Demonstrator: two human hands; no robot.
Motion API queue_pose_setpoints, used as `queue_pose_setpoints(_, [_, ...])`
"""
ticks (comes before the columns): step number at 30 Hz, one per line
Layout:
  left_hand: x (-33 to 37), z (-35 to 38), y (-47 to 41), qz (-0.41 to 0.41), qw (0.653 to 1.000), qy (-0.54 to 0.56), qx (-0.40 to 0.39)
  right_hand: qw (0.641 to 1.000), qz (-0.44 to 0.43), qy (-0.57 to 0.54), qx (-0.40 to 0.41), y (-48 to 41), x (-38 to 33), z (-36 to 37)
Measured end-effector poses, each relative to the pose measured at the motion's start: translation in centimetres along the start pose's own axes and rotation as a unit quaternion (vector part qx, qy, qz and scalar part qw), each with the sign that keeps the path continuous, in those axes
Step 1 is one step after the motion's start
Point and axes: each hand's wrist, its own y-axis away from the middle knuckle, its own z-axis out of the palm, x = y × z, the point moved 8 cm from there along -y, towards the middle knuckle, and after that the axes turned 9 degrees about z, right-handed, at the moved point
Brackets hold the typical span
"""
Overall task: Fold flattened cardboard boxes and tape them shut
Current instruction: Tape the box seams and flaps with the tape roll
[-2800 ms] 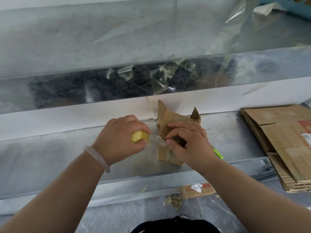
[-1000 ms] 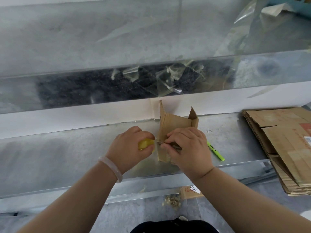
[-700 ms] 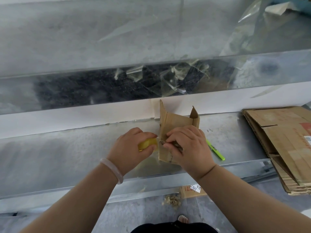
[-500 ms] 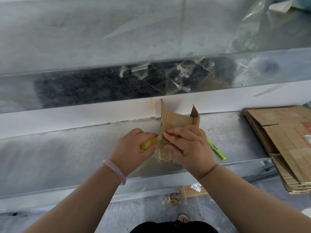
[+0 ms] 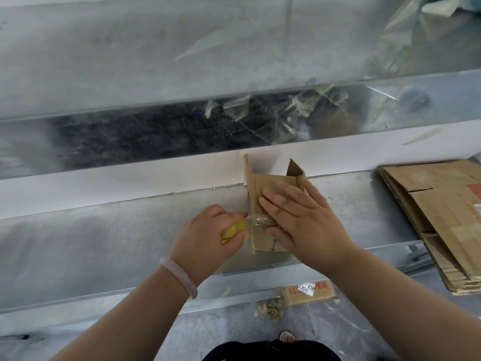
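Yellow tape roll [image 5: 233,230] sat just left of the small cardboard box [image 5: 263,186], gripped in the left hand [image 5: 205,241], fingers curled round it. A clear tape strip [image 5: 256,222] ran from the roll onto the box's left edge. The box stood on the metal worktop [image 5: 104,243], its long axis running away from the person, with two flaps rising at its far end. Its near end lay close to the worktop's front edge. Open worktop stretched wide to the left of the box. The right hand [image 5: 307,225] lay flat on the box's top, fingers straight, pressing over the tape and grasping nothing. Well right of the box, a stack of flattened cardboard [image 5: 447,212] overhung the front edge.
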Motion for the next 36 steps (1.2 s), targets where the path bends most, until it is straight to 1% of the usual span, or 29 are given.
queue_pose_setpoints(2, [0.1,0.0,-0.1,-0.004,1.0,-0.003,0.01,0.998,0.045,0.029,-0.021,-0.1,-0.7,-0.3])
queue_pose_setpoints(5, [0.2,0.2,-0.3,-0.008,1.0,-0.005,0.015,0.993,0.105,0.018,-0.048,-0.1,-1.4,0.0])
queue_pose_setpoints(11, [-0.1,0.4,-0.2,-0.013,1.0,-0.014,0.004,0.994,0.081,0.019,-0.075,-0.4,-1.1,1.3])
queue_pose_setpoints(13, [-0.1,0.2,-0.3,-0.004,1.0,-0.027,0.004,0.995,0.063,0.024,-0.072,-0.6,-1.0,1.4])
queue_pose_setpoints(16, [-0.1,0.2,-0.4,-0.002,1.0,-0.021,0.001,0.998,0.04,-0.001,-0.044,-0.8,-0.9,1.2])
queue_pose_setpoints(18, [-0.1,0.2,-0.3,0.001,1.0,-0.022,0.001,0.995,0.048,-0.086,-0.008,-0.5,-0.5,0.7])
queue_pose_setpoints(20, [-0.1,0.1,-0.2,0.005,1.0,-0.016,0.003,0.976,0.078,-0.197,0.049,0.2,0.7,0.2])
queue_pose_setpoints(21, [-0.1,0.1,-0.2,0.006,1.0,-0.013,0.003,0.965,0.091,-0.233,0.079,0.6,1.2,0.0])
queue_pose_setpoints(23, [0.0,0.1,-0.3,0.009,1.0,-0.013,0.001,0.953,0.104,-0.261,0.116,1.0,1.8,-0.4])
queue_pose_setpoints(25, [0.1,0.2,-0.4,0.008,1.0,-0.012,-0.003,0.952,0.119,-0.256,0.122,1.2,2.0,-0.6])
queue_pose_setpoints(27, [0.1,0.3,-0.5,0.009,1.0,-0.015,-0.008,0.948,0.141,-0.268,0.096,1.4,2.6,-0.7])
queue_pose_setpoints(29, [0.0,0.3,-0.5,0.006,1.0,-0.009,-0.011,0.948,0.15,-0.279,0.042,2.0,2.9,-0.1])
queue_pose_setpoints(31, [-0.2,0.3,-0.5,0.003,1.0,-0.002,-0.011,0.961,0.132,-0.244,0.004,3.0,2.6,0.4])
queue_pose_setpoints(33, [-0.2,0.4,-0.5,0.006,1.0,0.0,-0.009,0.976,0.114,-0.187,-0.012,3.7,2.2,0.6])
queue_pose_setpoints(34, [-0.1,0.5,-0.6,0.008,1.0,0.001,-0.011,0.977,0.117,-0.176,-0.021,4.0,2.1,0.8])
queue_pose_setpoints(36, [0.1,0.7,-0.7,0.014,1.0,-0.001,-0.017,0.962,0.154,-0.216,-0.056,4.4,2.0,1.4])
